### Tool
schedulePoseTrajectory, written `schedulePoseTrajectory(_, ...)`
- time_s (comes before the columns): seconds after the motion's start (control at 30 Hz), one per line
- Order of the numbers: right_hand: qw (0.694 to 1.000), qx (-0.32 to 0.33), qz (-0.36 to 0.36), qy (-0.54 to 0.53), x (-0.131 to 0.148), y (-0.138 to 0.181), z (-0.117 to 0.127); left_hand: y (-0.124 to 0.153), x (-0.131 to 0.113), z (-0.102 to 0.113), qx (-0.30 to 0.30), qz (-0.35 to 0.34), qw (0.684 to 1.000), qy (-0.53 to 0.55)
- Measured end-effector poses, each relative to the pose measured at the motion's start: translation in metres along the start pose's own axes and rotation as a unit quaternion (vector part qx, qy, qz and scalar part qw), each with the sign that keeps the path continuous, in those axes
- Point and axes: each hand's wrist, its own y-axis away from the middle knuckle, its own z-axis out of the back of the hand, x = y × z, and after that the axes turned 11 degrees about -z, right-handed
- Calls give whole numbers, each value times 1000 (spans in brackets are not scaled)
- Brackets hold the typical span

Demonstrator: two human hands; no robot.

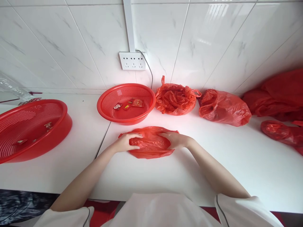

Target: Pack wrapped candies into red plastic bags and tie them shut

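A flat red plastic bag (149,143) lies on the white counter (213,164) straight in front of me. My left hand (127,142) grips its left edge with the fingers curled over the plastic. My right hand (174,139) holds the right side, fingers bent onto the bag. Just behind the bag stands a round red mesh basket (111,101) with a few small wrapped sweets (137,102) inside.
A larger red mesh basket (59,126) sits at the left with small wrapped pieces in it. Several filled red plastic bags (176,98) line the tiled wall to the right. A wall socket (132,61) with a cable is above the basket.
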Motion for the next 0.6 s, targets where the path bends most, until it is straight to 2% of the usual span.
schedulePoseTrajectory(0.07,999,-27,-13,12,12,2,4,-6,0,4,-121,66,981,139)
schedulePoseTrajectory(0.13,999,-38,-8,31,31,5,12,-15,-2,12,-198,154,917,310)
schedulePoseTrajectory(0.2,998,-39,28,51,53,10,21,-25,-7,19,-203,208,841,456)
schedulePoseTrajectory(0.23,996,-37,51,60,64,13,26,-29,-9,22,-200,212,811,507)
schedulePoseTrajectory(0.3,993,-45,79,74,83,17,34,-38,-14,22,-219,186,774,564)
schedulePoseTrajectory(0.37,991,-77,66,84,94,19,40,-43,-16,14,-286,137,759,568)
schedulePoseTrajectory(0.47,985,-139,34,93,95,18,46,-46,-14,-8,-386,92,752,527)
schedulePoseTrajectory(0.6,984,-156,25,76,77,15,52,-40,-10,-32,-433,58,754,490)
